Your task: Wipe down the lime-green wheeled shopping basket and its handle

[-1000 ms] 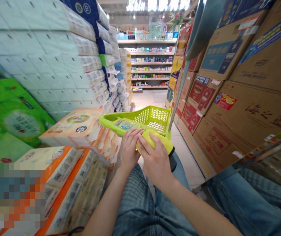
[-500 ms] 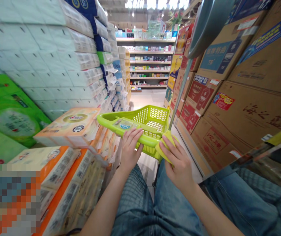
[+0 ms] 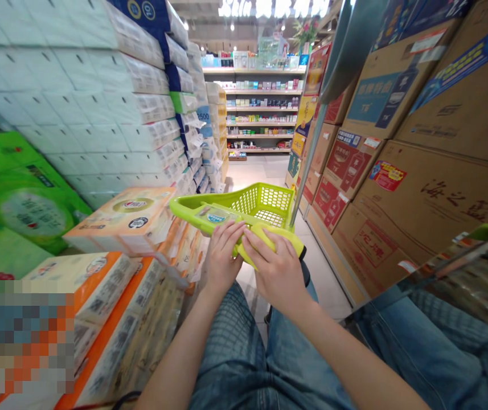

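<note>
In front of my knees stands a lime-green plastic shopping cart (image 3: 192, 203) with a latticed basket. My left hand (image 3: 224, 250) is closed around the middle of its handle, fingers on top and thumb beneath. Beside it, my right hand (image 3: 274, 265) presses a yellow cloth (image 3: 288, 238) over the right part of the handle. The cloth wraps the bar and hides part of it. Both hands nearly touch. A clear label holder with a blue sticker (image 3: 217, 217) sits on the cart just ahead of my left fingers.
Stacked white tissue packs (image 3: 85, 85) rise on the left, with orange-trimmed packs (image 3: 119, 213) lower down. Brown cartons (image 3: 435, 199) line the right, behind a grey pole (image 3: 312, 154). Stocked shelves (image 3: 261, 108) stand at the aisle's far end.
My right hand has slid left along the handle with the yellow cloth, from the right corner to beside my left hand. My left hand keeps its hold.
</note>
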Demonstrator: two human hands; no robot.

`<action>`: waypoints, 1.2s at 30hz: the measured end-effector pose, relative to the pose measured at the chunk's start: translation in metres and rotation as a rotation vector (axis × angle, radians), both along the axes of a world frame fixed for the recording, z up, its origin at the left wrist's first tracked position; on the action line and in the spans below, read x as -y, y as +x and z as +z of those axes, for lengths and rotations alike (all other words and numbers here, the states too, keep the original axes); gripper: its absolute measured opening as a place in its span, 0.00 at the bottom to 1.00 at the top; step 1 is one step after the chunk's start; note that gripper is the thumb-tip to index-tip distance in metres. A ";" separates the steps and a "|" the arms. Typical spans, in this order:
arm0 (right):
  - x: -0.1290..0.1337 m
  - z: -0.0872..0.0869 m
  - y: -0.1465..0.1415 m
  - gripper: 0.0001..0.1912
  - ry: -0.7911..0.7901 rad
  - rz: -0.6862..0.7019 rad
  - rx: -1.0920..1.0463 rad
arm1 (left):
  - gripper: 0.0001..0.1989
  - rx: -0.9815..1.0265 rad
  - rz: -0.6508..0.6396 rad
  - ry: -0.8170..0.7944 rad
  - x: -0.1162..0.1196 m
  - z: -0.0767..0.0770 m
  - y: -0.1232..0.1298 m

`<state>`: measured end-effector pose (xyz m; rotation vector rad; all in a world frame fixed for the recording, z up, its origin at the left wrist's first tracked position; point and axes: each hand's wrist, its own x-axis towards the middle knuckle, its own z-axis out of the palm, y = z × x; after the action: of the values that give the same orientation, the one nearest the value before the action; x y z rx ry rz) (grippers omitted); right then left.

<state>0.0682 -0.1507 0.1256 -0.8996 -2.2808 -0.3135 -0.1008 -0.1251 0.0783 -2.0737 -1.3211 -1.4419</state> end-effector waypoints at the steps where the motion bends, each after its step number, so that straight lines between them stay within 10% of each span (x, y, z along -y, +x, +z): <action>1: -0.001 -0.003 0.008 0.28 0.001 0.018 -0.021 | 0.20 -0.009 0.001 -0.003 0.000 0.000 0.000; 8: -0.014 -0.023 0.053 0.32 -0.003 0.166 -0.328 | 0.21 -0.022 0.016 -0.011 0.003 0.002 0.006; 16: 0.018 -0.018 -0.009 0.26 -0.016 -0.054 -0.165 | 0.19 0.004 0.026 -0.012 0.004 0.000 0.006; 36: -0.065 -0.027 0.057 0.21 -0.258 0.557 -0.522 | 0.21 0.034 0.030 0.029 -0.002 0.000 -0.002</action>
<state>0.1257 -0.0858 0.0986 -0.3652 -1.9877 0.4223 -0.1029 -0.1227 0.0782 -2.0109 -1.3311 -1.4810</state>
